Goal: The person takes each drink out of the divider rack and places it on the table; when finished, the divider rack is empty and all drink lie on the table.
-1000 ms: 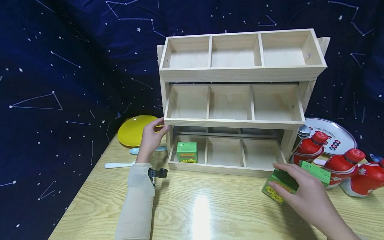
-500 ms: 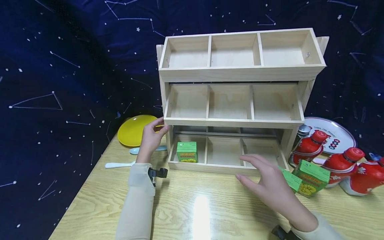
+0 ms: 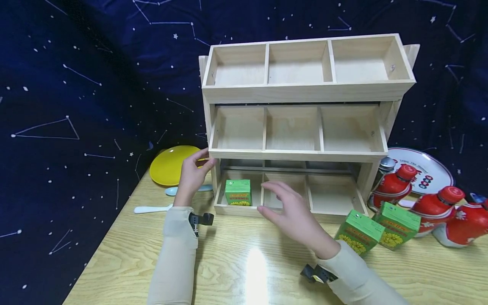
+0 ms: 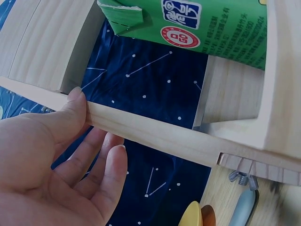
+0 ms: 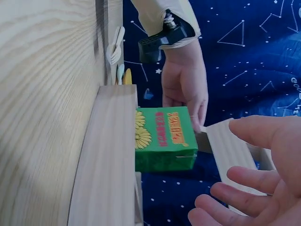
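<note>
A three-tier wooden shelf (image 3: 309,94) with divided compartments stands on the table. My left hand (image 3: 192,176) grips its left side post; in the left wrist view the thumb (image 4: 75,101) lies on one face of the post and the fingers bend behind it. One green drink carton (image 3: 238,192) with yellow flowers sits in the bottom tier's left compartment. My right hand (image 3: 295,214) hovers before the bottom tier's middle compartment, right of that carton, with thumb and fingers spread and nothing between them. Two similar cartons stand on the table at right, a nearer carton (image 3: 360,233) and a farther carton (image 3: 396,224).
Red bottles (image 3: 438,209) stand at the right, before a white printed plate (image 3: 423,169) and a metal-capped shaker (image 3: 386,166). On the left lie a yellow plate (image 3: 171,166), a light blue utensil (image 3: 171,191) and a white utensil (image 3: 152,209). Dark starry cloth hangs behind.
My right hand has let go of the nearer green carton at right and moved left to the front of the bottom tier. The left hand has stayed on the post.
</note>
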Tool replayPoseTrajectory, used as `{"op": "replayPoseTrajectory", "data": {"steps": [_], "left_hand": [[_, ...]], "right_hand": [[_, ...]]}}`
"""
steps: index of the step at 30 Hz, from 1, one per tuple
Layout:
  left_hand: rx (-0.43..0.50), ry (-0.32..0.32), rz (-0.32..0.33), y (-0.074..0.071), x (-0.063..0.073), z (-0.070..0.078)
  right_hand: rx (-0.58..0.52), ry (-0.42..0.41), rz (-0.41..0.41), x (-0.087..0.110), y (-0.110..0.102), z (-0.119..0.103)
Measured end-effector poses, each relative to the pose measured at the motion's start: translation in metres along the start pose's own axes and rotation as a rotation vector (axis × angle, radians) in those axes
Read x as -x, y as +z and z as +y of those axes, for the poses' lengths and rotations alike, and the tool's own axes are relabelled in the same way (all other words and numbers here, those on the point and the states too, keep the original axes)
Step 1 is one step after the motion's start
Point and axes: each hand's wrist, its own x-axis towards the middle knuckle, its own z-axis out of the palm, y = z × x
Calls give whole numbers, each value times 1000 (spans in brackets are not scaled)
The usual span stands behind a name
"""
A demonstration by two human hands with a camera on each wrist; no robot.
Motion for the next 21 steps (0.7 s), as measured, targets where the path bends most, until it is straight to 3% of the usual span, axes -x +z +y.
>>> {"op": "replayPoseTrajectory", "data": {"steps": [11, 21], "left_hand": [[-8, 16, 14, -1, -2, -1], [12, 23, 7, 0, -1, -3]], "right_hand": [[-55, -12, -53, -38, 38, 11], [-53, 39, -94, -52, 58, 14]]}}
